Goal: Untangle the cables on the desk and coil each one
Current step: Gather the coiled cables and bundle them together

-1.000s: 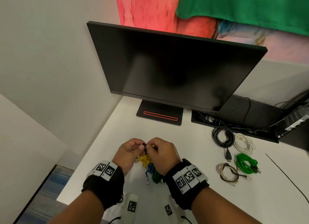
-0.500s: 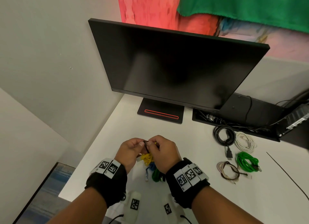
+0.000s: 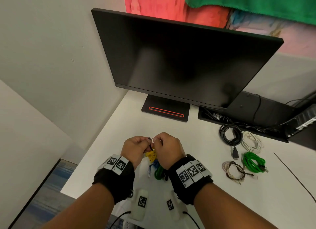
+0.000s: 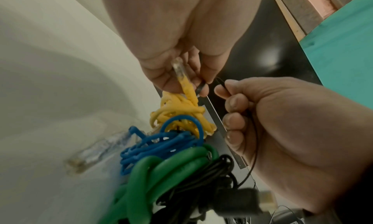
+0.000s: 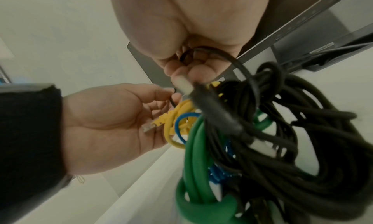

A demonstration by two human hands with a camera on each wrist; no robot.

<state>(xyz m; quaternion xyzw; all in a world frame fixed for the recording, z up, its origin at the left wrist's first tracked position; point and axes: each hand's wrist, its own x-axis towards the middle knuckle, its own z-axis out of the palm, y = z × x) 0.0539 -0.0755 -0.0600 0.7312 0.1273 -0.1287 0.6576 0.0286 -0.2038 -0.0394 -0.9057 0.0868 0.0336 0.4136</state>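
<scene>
A tangle of cables hangs between both hands just above the white desk [image 3: 205, 194]: a yellow cable [image 3: 151, 156], a blue cable [image 3: 154, 164], a green cable [image 3: 159, 173] and a black cable [image 5: 282, 131]. My left hand [image 3: 145, 143] grips the yellow cable [image 4: 187, 90] near its clear plug and pinches a thin black wire [image 5: 172, 100]. My right hand [image 3: 157, 141] faces it, fingertips nearly touching. Its thumb and forefinger pinch the same thin wire [image 4: 221, 84], and a loop of black cable [image 5: 201, 49] runs through its curled fingers.
A black monitor [image 3: 179, 58] on its stand [image 3: 165, 109] rises behind the hands. Right of them lie coiled cables: black [image 3: 230, 134], white [image 3: 252, 141], green [image 3: 254, 163] and braided brown [image 3: 234, 171]. A black cable tray [image 3: 239, 112] lines the back; the desk's left edge is close.
Both hands stay together on the tangle and keep pinching the thin black wire. Only small finger movements show, and the head view has shifted slightly.
</scene>
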